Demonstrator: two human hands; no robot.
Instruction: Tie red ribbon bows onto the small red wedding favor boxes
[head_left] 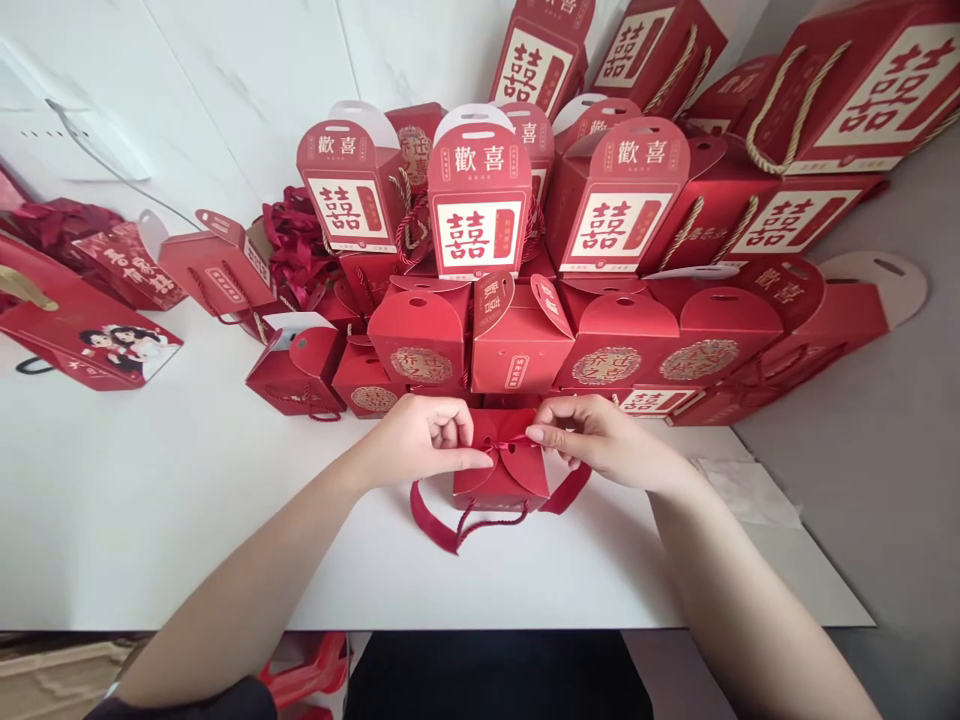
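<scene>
A small red gift box [501, 490] stands on the white table right in front of me, its curved top flaps folded inward. Across those flaps runs a dark red ribbon [433, 518], crossed at the middle, with its tails hanging down on both sides. My left hand [427, 440] pinches the ribbon at the left of the crossing, fingers curled. On the other side my right hand [589, 435] grips the ribbon between thumb and forefinger. A twisted red cord handle [491, 522] hangs at the box's front.
Many red gift boxes [480, 200] are stacked behind, close to my hands. At left lie a red bag with a printed couple [105, 340] and a pile of ribbons [296, 235]. A white tissue packet [746, 490] lies right, by the grey wall [885, 440].
</scene>
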